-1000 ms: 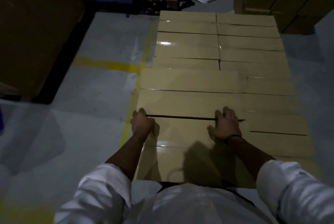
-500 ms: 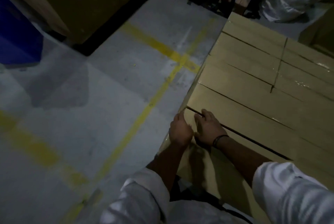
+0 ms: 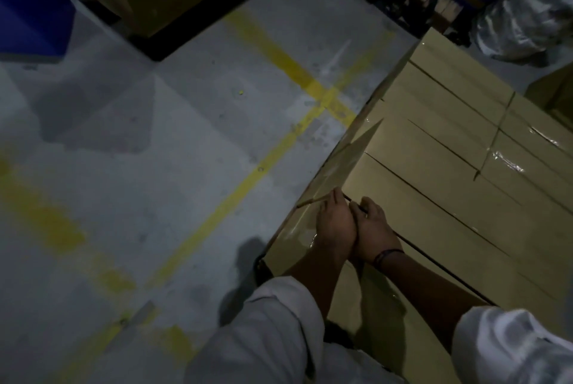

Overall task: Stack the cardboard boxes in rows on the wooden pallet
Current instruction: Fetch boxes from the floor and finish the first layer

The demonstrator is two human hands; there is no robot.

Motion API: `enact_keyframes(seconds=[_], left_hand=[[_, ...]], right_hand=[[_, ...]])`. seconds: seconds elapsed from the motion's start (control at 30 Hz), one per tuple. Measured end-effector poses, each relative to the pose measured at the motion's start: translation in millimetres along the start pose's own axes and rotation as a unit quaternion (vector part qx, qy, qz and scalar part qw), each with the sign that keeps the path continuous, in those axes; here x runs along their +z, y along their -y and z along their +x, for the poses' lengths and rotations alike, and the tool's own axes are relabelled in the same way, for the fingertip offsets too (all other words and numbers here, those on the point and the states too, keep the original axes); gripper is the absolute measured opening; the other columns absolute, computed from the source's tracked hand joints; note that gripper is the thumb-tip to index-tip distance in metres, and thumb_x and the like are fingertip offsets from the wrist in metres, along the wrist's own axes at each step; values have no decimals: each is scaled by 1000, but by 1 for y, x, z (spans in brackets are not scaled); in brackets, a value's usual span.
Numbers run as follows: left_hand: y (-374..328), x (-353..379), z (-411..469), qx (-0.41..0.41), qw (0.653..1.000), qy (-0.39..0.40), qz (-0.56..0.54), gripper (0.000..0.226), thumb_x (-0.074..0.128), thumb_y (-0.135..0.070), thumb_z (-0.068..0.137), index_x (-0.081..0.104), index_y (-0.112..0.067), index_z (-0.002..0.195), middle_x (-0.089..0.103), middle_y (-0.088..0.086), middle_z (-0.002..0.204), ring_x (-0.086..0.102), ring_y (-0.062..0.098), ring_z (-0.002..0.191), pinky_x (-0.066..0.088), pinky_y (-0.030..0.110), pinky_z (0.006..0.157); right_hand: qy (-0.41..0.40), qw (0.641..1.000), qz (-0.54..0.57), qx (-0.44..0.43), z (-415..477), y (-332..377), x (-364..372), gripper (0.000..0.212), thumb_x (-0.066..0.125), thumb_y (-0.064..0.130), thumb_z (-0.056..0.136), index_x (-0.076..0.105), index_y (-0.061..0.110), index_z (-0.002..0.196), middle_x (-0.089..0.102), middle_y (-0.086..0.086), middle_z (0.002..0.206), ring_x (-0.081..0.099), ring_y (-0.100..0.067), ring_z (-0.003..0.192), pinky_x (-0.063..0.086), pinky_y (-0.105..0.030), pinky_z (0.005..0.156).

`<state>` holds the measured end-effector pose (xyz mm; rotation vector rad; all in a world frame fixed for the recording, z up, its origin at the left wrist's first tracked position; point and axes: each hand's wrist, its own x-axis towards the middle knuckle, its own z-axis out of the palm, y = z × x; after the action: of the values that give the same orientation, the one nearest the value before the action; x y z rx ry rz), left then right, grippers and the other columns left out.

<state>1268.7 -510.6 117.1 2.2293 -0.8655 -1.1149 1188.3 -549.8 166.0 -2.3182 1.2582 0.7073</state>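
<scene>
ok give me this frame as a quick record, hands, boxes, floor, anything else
left hand: on the nearest box at its far left corner, touching the right hand
right hand: fingertips at the dark gap to the next box; wristband on the wrist
grip: unclear
boxes: flat tan layer in rows
pallet: hidden
floor: grey, with crossing yellow lines
background: plastic-wrapped bundle

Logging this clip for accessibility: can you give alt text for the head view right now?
A person's left hand and right hand rest side by side on the nearest cardboard box, fingertips at the dark gap along its far edge. More boxes lie in tight rows beyond; a dim grey floor with yellow lines spreads to the left.
</scene>
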Motion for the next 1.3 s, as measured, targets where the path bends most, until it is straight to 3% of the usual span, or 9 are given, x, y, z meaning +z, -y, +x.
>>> enact_keyframes(seconds=[0.13,0.33,0.47,0.57,0.7,0.83,1.03,1.17,1.3], left_hand=[[-5,-2,0,-6,1000,2,17,55,44,-19,106,25,-8,157,38,12,157,44,28,140,39,38,110],[-11,-5,0,-7,997,30,64,62,46,-18,105,18,-6,159,36,15,159,42,30,142,37,38,114],[-23,3,-9,6,986,6,164,61,34,-23,109,8,-9,162,9,15,169,18,39,153,14,50,125],[-37,19,-19,44,977,-1,210,60,30,-24,109,5,-14,163,-3,13,171,4,41,155,0,55,125],[-64,51,-39,132,947,29,291,80,49,-25,102,-2,-15,163,-8,14,170,1,42,155,1,55,124],[-99,103,-64,203,920,80,327,80,48,-33,100,2,-17,163,-4,15,170,6,42,154,5,56,124],[-146,193,-109,309,844,160,409,74,46,-33,105,6,-12,163,2,17,170,10,42,154,10,53,125],[-166,248,-125,359,783,200,466,75,49,-30,102,8,-9,162,5,18,169,12,42,153,14,52,125],[-176,288,-122,365,754,219,500,69,44,-26,103,13,-6,162,6,19,169,16,40,153,23,48,123]], right_hand=[[-7,1000,12,-2,1,-2,3,76,64,30,93,24,17,156,11,-15,160,19,-31,147,27,-39,120],[-10,1000,12,-11,0,-12,5,75,62,29,93,24,18,157,9,-15,162,18,-32,149,31,-42,118],[-30,998,46,-27,-2,-23,5,70,59,24,96,26,17,157,15,-14,164,19,-30,150,28,-41,120],[-55,992,113,-15,-11,-43,4,60,49,16,102,26,10,157,24,-14,163,20,-30,151,22,-43,122],[-45,990,127,38,-36,-94,11,88,66,36,89,17,20,160,12,-11,166,12,-29,153,18,-42,124],[-103,967,196,123,-71,-169,30,71,48,43,100,15,23,160,10,-7,168,10,-26,154,16,-38,124],[-148,910,298,245,-128,-281,56,75,51,33,99,11,20,161,3,-7,168,1,-30,154,12,-40,124],[-154,856,389,302,-159,-342,90,75,57,33,97,18,17,159,15,-10,166,17,-31,151,26,-44,120],[-111,828,477,275,-179,-375,114,75,58,35,97,21,14,159,26,-13,161,37,-33,143,34,-39,113]])
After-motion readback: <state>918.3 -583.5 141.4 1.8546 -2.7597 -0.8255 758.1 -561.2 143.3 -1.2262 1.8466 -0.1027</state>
